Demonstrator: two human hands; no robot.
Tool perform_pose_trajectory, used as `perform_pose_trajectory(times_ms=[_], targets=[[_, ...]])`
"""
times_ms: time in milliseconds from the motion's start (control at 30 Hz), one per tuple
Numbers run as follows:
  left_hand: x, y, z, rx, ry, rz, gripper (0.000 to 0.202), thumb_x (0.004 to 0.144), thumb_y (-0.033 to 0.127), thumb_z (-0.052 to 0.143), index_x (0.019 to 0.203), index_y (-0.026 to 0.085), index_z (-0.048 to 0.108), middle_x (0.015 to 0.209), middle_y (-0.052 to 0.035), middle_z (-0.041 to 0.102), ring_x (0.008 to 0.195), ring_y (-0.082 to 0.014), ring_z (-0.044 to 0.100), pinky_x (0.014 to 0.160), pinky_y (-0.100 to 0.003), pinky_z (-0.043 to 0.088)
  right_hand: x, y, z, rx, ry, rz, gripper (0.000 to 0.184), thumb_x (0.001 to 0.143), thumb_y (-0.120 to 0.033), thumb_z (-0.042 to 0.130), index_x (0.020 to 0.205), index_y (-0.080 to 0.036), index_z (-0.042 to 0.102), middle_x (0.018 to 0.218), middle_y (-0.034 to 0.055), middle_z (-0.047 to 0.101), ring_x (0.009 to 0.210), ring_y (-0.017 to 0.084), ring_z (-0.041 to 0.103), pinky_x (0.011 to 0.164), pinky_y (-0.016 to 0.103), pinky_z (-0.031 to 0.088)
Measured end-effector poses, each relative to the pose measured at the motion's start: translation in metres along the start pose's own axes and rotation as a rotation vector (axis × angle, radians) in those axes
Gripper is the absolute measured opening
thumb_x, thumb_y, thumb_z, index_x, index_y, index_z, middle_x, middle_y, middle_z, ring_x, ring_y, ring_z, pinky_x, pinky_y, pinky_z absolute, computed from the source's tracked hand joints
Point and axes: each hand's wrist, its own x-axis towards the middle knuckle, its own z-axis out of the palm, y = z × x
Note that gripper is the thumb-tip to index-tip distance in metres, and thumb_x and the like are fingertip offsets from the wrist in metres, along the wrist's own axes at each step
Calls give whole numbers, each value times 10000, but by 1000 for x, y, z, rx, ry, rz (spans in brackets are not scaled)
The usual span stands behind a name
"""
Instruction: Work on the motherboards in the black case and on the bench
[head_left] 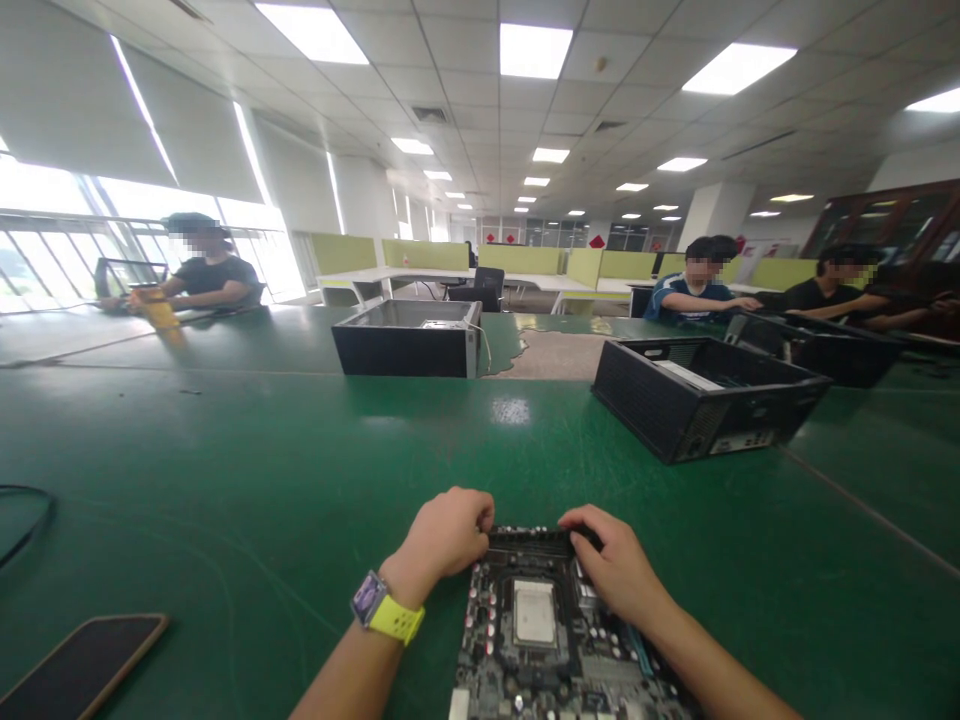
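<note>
A dark motherboard [504,625] lies on the green table in front of me, with a square silver processor [535,612] in its socket. Long black memory slots [531,541] run along its far edge. My left hand [450,535], fingers curled, grips the board at the far left corner, by one end of the slots. At the opposite end my right hand [611,560] has its thumb and index finger closed around the far right corner. The left fingertips are partly hidden. A smartwatch [369,598] with a yellow-green strap is on my left wrist.
Open black computer cases stand farther off, one at centre [409,345] and another at right [697,410]. A phone [86,660] and a black cable [45,510] lie at left. Several people sit across the table [300,460]; an amber container [156,308] stands near one.
</note>
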Motion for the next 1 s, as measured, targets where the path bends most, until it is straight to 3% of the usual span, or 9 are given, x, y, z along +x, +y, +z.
perform_pose_trajectory(times_ms=[1000], targets=[[-2, 3, -3, 11, -20, -62, 200, 674, 174, 547, 813, 260, 661, 883, -10, 702, 828, -192, 630, 657, -267, 425, 0, -3, 0, -3, -27, 14, 247, 771, -172, 472, 938, -193, 653, 957, 47, 673, 937, 194, 600, 867, 318, 438]])
